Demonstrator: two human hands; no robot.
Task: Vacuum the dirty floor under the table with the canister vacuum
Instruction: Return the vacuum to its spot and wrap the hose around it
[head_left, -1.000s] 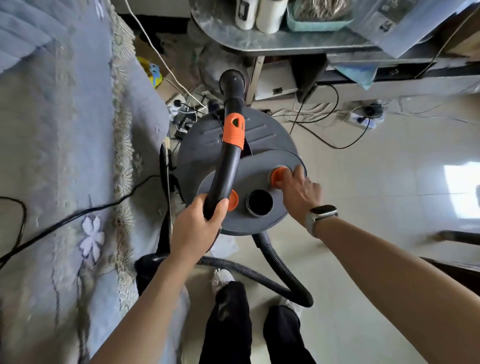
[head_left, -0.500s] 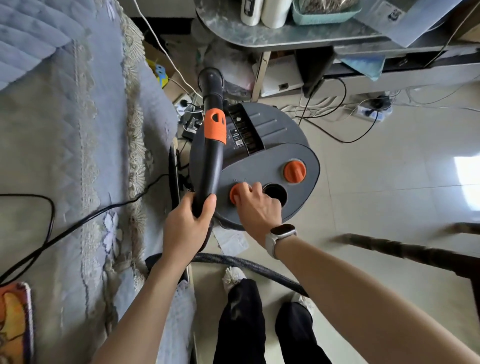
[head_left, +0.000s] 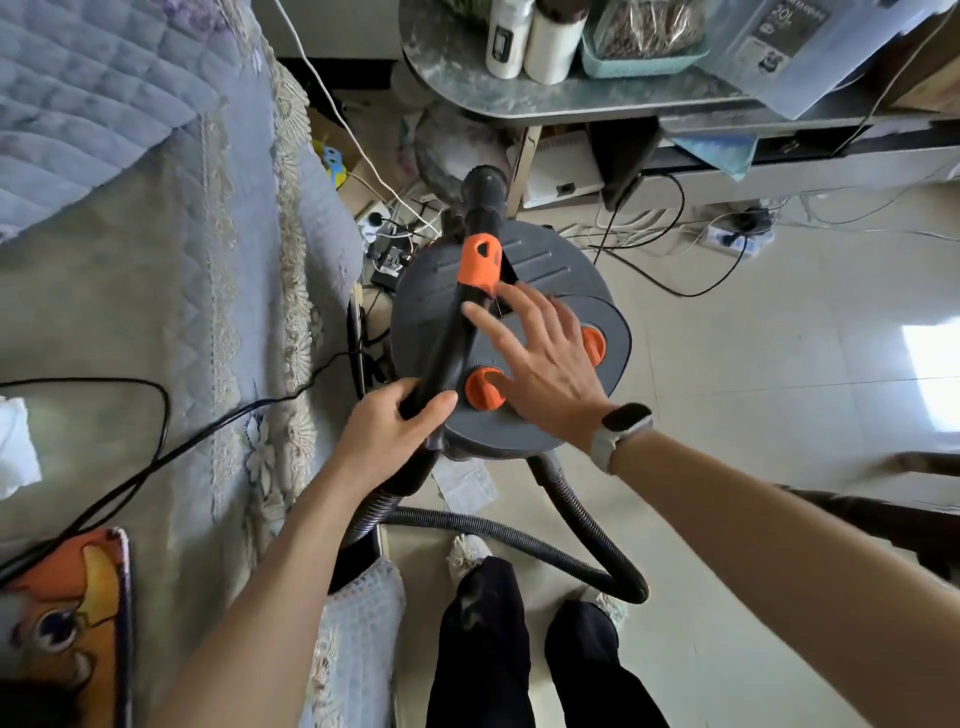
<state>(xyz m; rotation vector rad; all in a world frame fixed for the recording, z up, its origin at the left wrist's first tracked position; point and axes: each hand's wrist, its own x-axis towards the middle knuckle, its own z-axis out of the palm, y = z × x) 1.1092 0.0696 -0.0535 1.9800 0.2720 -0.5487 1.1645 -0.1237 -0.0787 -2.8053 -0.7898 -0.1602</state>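
The grey round canister vacuum (head_left: 426, 291) stands on the floor right in front of me, seen from above, with two orange knobs (head_left: 482, 389) on its lid. My left hand (head_left: 392, 434) grips the black wand (head_left: 452, 338), which has an orange collar and points away from me over the canister. My right hand (head_left: 540, 364) hovers over the lid with its fingers spread and straight, holding nothing, between the two knobs. The ribbed black hose (head_left: 587, 530) loops on the floor from the canister back to the wand. The table (head_left: 571, 98) stands just beyond the vacuum.
A bed with a grey-blue quilt (head_left: 156, 234) fills the left side, with a black cable lying across it. Cables and a power strip (head_left: 727, 236) lie on the floor under the table. My feet (head_left: 467, 558) stand behind the vacuum. Pale tiled floor (head_left: 779, 389) spreads to the right.
My right hand has lifted off the near orange knob and now spreads open over the lid. The left hand keeps its grip on the wand.
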